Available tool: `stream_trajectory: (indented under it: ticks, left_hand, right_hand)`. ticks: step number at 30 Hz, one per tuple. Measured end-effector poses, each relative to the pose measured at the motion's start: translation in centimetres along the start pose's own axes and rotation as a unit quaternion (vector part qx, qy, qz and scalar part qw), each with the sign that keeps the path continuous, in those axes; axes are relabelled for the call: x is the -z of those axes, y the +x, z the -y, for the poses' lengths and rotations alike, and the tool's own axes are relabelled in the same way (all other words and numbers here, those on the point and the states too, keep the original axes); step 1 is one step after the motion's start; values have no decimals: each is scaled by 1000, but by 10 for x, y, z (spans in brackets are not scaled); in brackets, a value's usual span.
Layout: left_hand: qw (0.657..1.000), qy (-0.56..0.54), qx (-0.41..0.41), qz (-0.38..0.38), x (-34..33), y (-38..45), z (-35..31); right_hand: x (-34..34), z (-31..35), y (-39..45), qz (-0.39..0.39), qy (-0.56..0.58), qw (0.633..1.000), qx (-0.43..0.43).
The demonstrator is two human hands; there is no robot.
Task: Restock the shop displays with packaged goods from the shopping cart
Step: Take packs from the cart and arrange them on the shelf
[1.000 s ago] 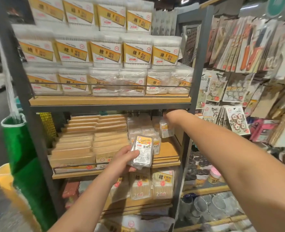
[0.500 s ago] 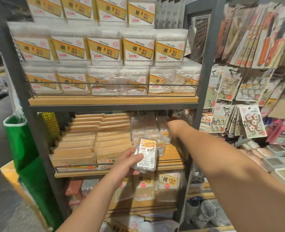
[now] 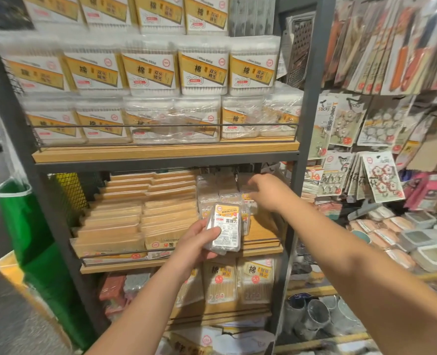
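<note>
On the middle shelf: the right hand (image 3: 263, 192) reaches among small clear packs (image 3: 213, 192) at the back; its fingers blur against them, so whether the grip is apart or clamped on one cannot be told.
Left hand: the left hand (image 3: 195, 242) holds a dental floss pack (image 3: 226, 230) upright in front of the middle shelf (image 3: 261, 249), thumb across its face, grip clamped on it.
Floss pack: the label faces the camera; its lower edge and left side are covered by fingers.
Beside it: flat tan packets (image 3: 140, 213) fill the left of the same shelf.
Above: cotton swab boxes (image 3: 148, 70) stand in stacked rows, the top row cut off by the frame.
Below: bagged swabs (image 3: 254, 283) sit partly behind the left forearm.
Far left: a green bag (image 3: 25, 226) is blurred.
Right: hanging card packs (image 3: 381, 178) are hard to read.
</note>
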State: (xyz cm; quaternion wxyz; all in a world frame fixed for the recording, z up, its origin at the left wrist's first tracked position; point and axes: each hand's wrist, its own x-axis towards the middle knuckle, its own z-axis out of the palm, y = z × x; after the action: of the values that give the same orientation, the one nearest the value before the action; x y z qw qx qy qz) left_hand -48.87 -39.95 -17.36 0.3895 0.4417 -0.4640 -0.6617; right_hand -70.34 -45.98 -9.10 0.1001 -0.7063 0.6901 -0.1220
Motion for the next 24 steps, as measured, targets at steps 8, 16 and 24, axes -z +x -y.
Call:
stream_trajectory:
  ticks: [8,16,24]
  left_hand:
    - [999,4,-18,48,-29,18,0]
    - [993,93,-16,78,-41,17,11]
    - [995,87,10,51,-17,14,16]
  right_hand:
    - [13,-3,-50,158,277,948,17]
    - [23,-17,-53,191,213,958,0]
    - [53,-27,-44,175,88,981,-20]
